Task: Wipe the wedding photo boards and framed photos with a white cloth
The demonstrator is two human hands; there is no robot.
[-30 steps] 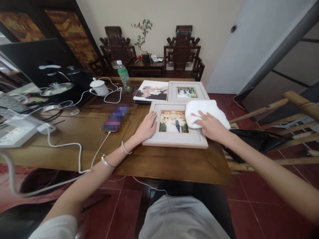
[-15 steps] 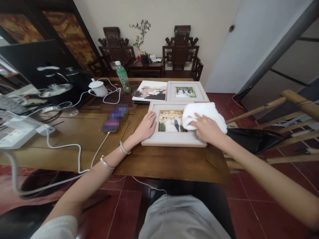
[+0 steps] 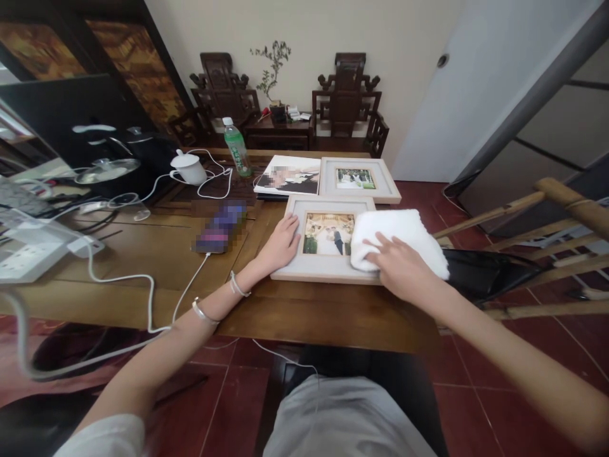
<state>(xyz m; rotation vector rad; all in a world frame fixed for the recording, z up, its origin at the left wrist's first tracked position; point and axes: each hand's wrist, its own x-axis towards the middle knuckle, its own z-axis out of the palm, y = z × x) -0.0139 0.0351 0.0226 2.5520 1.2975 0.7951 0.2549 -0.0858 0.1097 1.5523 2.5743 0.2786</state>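
A picture frame (image 3: pixel 333 204) with a pale mat and a wedding photo lies flat near the table's front edge. My left hand (image 3: pixel 281 244) grips its left side, fingers over the border. Pressed onto the frame's right part is a folded white towel (image 3: pixel 402 231), which covers that side and sticks out past its edge. My right hand (image 3: pixel 402 266) holds the towel from above, fingers bent into the cloth. Just behind lie a second picture frame (image 3: pixel 387 184) and a white-edged photo panel (image 3: pixel 297 166) with a dark picture.
On the wooden table (image 3: pixel 304 311) to the left are a phone (image 3: pixel 219 228) on a charging cable, a lidded white cup (image 3: pixel 189 170), a green-labelled bottle (image 3: pixel 236 149) and a power strip (image 3: pixel 33 260). A wooden rack (image 3: pixel 571 203) stands beyond the right edge.
My right hand and the towel have slid right and slightly toward me, to the frame's lower right. My left hand stays at the frame's left side.
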